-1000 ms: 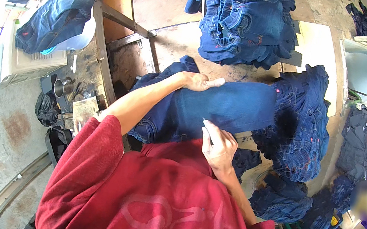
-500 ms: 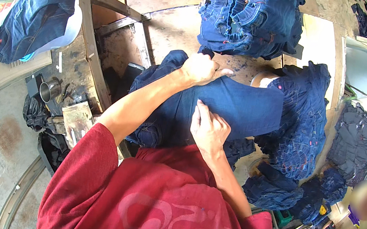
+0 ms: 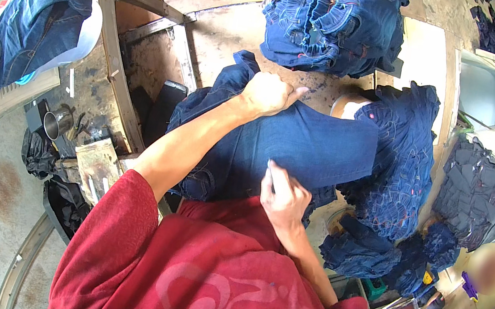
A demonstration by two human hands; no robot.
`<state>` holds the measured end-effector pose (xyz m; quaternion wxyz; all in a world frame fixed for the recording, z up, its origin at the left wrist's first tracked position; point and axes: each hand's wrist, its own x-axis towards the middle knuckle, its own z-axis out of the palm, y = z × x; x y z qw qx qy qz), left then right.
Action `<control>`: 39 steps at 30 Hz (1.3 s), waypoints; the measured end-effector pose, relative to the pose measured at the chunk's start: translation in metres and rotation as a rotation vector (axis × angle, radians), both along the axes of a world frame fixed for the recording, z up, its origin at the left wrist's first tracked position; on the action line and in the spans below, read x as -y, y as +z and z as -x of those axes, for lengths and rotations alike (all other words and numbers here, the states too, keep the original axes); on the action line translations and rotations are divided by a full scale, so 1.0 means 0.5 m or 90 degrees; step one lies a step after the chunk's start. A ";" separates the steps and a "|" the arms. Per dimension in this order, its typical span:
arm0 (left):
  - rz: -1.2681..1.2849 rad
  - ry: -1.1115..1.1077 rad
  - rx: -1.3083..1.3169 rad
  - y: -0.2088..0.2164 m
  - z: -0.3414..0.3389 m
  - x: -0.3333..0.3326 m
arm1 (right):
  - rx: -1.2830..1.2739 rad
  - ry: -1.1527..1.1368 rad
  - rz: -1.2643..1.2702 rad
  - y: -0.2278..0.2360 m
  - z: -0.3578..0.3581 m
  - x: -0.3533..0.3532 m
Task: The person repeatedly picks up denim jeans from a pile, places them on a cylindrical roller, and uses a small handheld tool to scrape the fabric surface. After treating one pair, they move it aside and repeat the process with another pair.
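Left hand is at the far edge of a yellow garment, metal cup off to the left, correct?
The colour is wrong: the head view shows a blue garment. The left hand is at its far edge, and the metal cup is off to the left.

- Medium blue, with soft paler fading, on the denim leg (image 3: 328,143) between left hand (image 3: 270,95) and right hand (image 3: 284,199).
- Dark navy and blue, with small reddish flecks, on the denim pile (image 3: 397,179) to the right of both hands; red on its small round tag (image 3: 370,117).
- Brighter blue, in gathered ridges, on the denim stack (image 3: 334,25) beyond the left hand.
- Dark red, with faded pinkish lettering, on the shirt (image 3: 211,253) nearer than both hands.
- Dark grey on the clothes (image 3: 483,194) far right of the hands.
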<state>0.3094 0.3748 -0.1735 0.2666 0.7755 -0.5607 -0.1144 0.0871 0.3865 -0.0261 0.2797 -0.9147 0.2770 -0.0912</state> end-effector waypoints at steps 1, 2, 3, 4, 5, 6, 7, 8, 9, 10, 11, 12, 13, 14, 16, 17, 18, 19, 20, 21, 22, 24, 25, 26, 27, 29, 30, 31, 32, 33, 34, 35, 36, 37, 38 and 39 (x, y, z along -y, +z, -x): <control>0.010 -0.008 0.001 -0.001 0.000 0.000 | -0.002 0.002 -0.004 -0.011 -0.014 0.005; 0.011 -0.006 0.012 -0.001 0.000 0.000 | 0.016 0.012 0.013 -0.022 -0.030 0.011; 0.022 -0.007 0.004 -0.001 0.000 0.001 | -0.001 0.019 0.008 -0.030 -0.043 0.014; 0.024 -0.001 0.004 0.000 0.000 0.001 | 0.011 0.018 0.031 -0.032 -0.051 0.014; 0.027 0.007 0.004 0.000 0.000 0.001 | 0.001 0.017 0.042 -0.035 -0.059 0.016; 0.031 0.010 0.006 0.000 0.000 0.001 | 0.014 0.012 0.057 -0.039 -0.066 0.016; 0.034 0.013 0.005 0.001 0.000 0.001 | -0.020 0.019 0.062 -0.037 -0.067 0.015; 0.036 0.010 0.002 0.001 0.000 0.000 | -0.032 0.021 0.072 -0.033 -0.066 0.013; 0.024 0.012 -0.001 0.002 0.001 0.000 | -0.054 0.025 0.071 -0.029 -0.063 0.011; 0.010 0.008 -0.006 0.002 0.001 0.000 | -0.050 0.030 0.076 -0.021 -0.055 0.009; -0.003 0.007 -0.007 0.003 0.001 0.000 | -0.056 0.037 0.073 -0.011 -0.044 0.007; -0.006 0.005 -0.016 0.003 0.001 0.001 | -0.079 0.041 0.058 -0.001 -0.031 0.004; -0.009 0.007 -0.021 0.004 0.001 0.001 | -0.075 0.043 0.066 0.009 -0.018 0.001; -0.012 0.010 -0.026 0.005 0.002 0.002 | -0.091 0.042 0.061 0.019 -0.005 -0.003; -0.014 0.018 -0.029 0.007 0.002 0.003 | -0.026 0.036 0.071 0.020 0.005 -0.004; -0.014 0.019 -0.026 0.008 0.002 0.004 | -0.031 0.031 0.043 0.016 0.005 -0.003; -0.014 0.021 -0.032 0.010 0.001 0.004 | 0.003 0.023 0.030 0.004 -0.001 0.002; -0.015 0.022 -0.039 0.011 0.000 0.004 | 0.024 0.014 0.013 -0.012 -0.011 0.008; -0.017 0.022 -0.044 0.012 0.000 0.004 | 0.011 0.017 0.016 -0.022 -0.019 0.011; -0.020 0.020 -0.040 0.013 -0.001 0.003 | 0.016 0.027 0.035 -0.032 -0.027 0.014; -0.022 0.018 -0.037 0.013 -0.001 0.003 | -0.006 0.035 0.044 -0.039 -0.033 0.016; -0.019 0.015 -0.027 0.013 0.000 0.002 | -0.040 0.041 0.063 -0.040 -0.036 0.015; -0.014 0.015 -0.022 0.012 0.000 0.001 | -0.044 0.042 0.068 -0.034 -0.032 0.012; -0.010 0.014 -0.018 0.011 0.001 0.001 | -0.050 0.044 0.071 -0.026 -0.026 0.009; -0.003 0.018 -0.021 0.009 0.002 0.001 | -0.071 0.044 0.065 -0.019 -0.020 0.006; 0.011 0.027 -0.020 0.006 0.004 0.002 | -0.095 0.045 0.059 0.006 0.000 -0.001; 0.015 0.031 -0.027 0.004 0.004 0.003 | -0.089 0.043 0.060 0.009 0.004 0.000; 0.019 0.035 -0.032 0.003 0.005 0.003 | -0.073 0.036 0.033 0.009 0.006 0.002; 0.019 0.035 -0.034 0.002 0.005 0.003 | -0.030 0.025 0.014 0.005 0.004 0.005; 0.026 0.033 -0.025 0.001 0.004 0.004 | 0.017 0.012 -0.003 -0.003 -0.001 0.010; 0.026 0.029 -0.018 0.001 0.004 0.003 | 0.030 0.023 0.002 -0.013 -0.008 0.015; 0.008 0.022 -0.011 0.001 0.004 0.003 | 0.020 0.027 0.013 -0.021 -0.013 0.017; 0.013 0.025 -0.016 0.002 0.004 0.002 | 0.012 0.031 0.023 -0.028 -0.019 0.019; 0.002 0.024 -0.021 0.002 0.004 0.002 | -0.010 0.036 0.026 -0.031 -0.020 0.019; -0.002 0.020 -0.025 0.003 0.004 0.001 | -0.046 0.042 0.035 -0.030 -0.019 0.018; -0.004 0.024 -0.022 0.003 0.004 0.001 | -0.039 0.043 0.049 -0.028 -0.017 0.016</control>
